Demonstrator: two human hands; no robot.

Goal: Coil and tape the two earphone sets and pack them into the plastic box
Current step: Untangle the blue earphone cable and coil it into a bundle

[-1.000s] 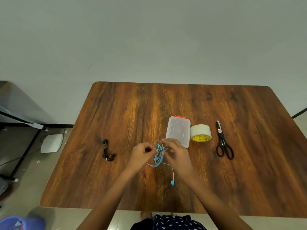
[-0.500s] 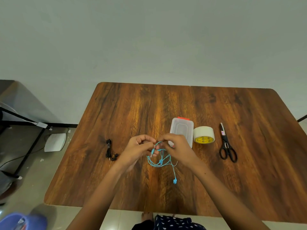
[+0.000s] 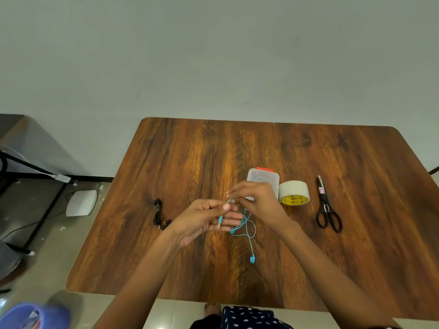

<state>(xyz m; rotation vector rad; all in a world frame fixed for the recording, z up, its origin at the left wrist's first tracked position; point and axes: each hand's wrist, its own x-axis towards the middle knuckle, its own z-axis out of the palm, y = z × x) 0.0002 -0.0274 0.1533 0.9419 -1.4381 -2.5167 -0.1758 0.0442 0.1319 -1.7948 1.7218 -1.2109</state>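
Thin blue earphones (image 3: 247, 227) hang in loose loops between my hands above the wooden table (image 3: 356, 245). My left hand (image 3: 206, 219) pinches the cable near its plug between thumb and fingers, the plug pointing down. My right hand (image 3: 255, 200) pinches the same cable just to the right. One blue earbud dangles low near the table. Black earphones (image 3: 158, 213) lie bunched on the table to the left. The clear plastic box (image 3: 267, 180) with a red clasp sits behind my right hand, partly hidden.
A roll of beige tape (image 3: 294, 193) lies right of the box, and black scissors (image 3: 327, 208) lie further right. A dark table frame (image 3: 35, 169) and a white device (image 3: 80, 203) are on the floor at left.
Both hands have lifted the blue earphones higher off the table. The left hand's fingers have spread out with the plug end between them, and the cable loops hang lower and looser.
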